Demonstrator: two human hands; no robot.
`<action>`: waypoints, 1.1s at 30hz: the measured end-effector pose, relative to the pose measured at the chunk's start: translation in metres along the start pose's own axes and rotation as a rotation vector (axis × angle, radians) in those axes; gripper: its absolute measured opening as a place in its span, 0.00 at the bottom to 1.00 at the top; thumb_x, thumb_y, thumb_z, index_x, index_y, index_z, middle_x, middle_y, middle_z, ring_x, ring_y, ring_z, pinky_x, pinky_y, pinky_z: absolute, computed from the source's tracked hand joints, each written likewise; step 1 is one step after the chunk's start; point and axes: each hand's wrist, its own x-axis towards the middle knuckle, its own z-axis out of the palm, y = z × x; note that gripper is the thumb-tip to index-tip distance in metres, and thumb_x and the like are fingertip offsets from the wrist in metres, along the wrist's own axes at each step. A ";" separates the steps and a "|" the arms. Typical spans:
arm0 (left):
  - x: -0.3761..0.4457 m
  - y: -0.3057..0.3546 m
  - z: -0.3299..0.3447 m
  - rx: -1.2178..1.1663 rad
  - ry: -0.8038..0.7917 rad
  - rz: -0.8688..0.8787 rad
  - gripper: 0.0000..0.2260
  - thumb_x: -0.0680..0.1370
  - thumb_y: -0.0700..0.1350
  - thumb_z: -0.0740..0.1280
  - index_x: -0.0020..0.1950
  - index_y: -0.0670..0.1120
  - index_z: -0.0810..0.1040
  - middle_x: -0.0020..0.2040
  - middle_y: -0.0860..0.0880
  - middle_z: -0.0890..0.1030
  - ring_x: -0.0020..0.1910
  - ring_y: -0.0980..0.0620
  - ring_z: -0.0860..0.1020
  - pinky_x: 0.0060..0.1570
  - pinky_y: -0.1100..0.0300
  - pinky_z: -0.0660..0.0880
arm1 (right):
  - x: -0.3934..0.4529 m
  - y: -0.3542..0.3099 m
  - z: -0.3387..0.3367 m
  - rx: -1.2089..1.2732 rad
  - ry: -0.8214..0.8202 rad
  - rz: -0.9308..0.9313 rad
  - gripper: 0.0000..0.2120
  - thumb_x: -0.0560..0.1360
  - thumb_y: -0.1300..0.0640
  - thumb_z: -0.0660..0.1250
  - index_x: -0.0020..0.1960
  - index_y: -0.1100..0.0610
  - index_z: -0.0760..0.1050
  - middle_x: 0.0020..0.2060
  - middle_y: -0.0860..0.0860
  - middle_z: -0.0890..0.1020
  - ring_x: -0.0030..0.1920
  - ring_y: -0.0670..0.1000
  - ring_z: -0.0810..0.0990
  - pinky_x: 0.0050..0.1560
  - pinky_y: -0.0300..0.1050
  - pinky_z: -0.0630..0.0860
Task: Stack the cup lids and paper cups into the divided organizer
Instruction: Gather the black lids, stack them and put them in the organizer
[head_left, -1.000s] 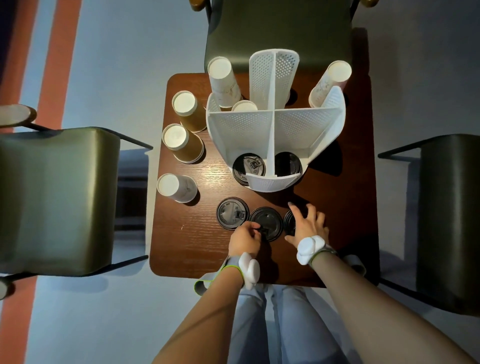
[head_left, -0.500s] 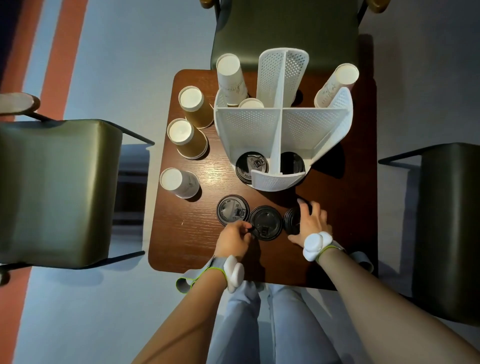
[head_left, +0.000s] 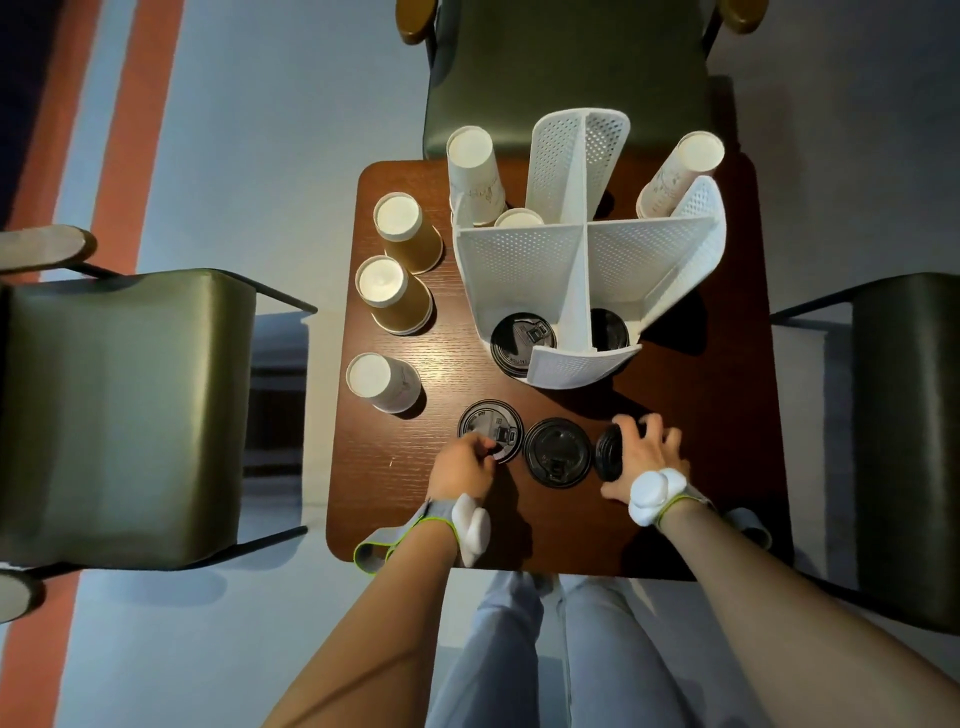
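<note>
Lids: three black on tabletop (head_left: 395, 499) near front edge, left hand (head_left: 464, 466) pinching leftmost lid (head_left: 490, 429), right hand (head_left: 645, 457) grasping tilted rightmost lid (head_left: 609, 451).

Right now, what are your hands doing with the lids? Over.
Left hand pinches the left lid. Right hand grips the right lid, tipped on edge. Middle lid flat on table. Organizer path clear.
</note>
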 end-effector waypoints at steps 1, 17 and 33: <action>0.001 0.000 -0.001 0.010 -0.005 0.000 0.12 0.77 0.38 0.63 0.59 0.43 0.78 0.58 0.45 0.82 0.58 0.45 0.79 0.55 0.61 0.73 | -0.001 0.000 -0.001 0.043 0.006 0.025 0.42 0.61 0.52 0.76 0.69 0.48 0.59 0.67 0.55 0.60 0.66 0.62 0.61 0.56 0.57 0.75; 0.001 -0.025 -0.005 -0.020 -0.120 -0.029 0.11 0.78 0.40 0.61 0.59 0.45 0.78 0.55 0.43 0.82 0.56 0.43 0.79 0.54 0.57 0.74 | -0.018 -0.079 0.027 0.037 0.065 -0.121 0.42 0.61 0.48 0.75 0.69 0.45 0.58 0.66 0.53 0.62 0.65 0.60 0.63 0.54 0.55 0.74; 0.003 -0.002 0.033 -0.390 -0.368 -0.186 0.24 0.79 0.51 0.62 0.73 0.43 0.67 0.65 0.43 0.77 0.65 0.46 0.75 0.65 0.58 0.70 | -0.013 -0.089 0.027 -0.062 0.092 -0.072 0.34 0.67 0.55 0.69 0.69 0.46 0.58 0.63 0.55 0.63 0.63 0.59 0.64 0.52 0.54 0.75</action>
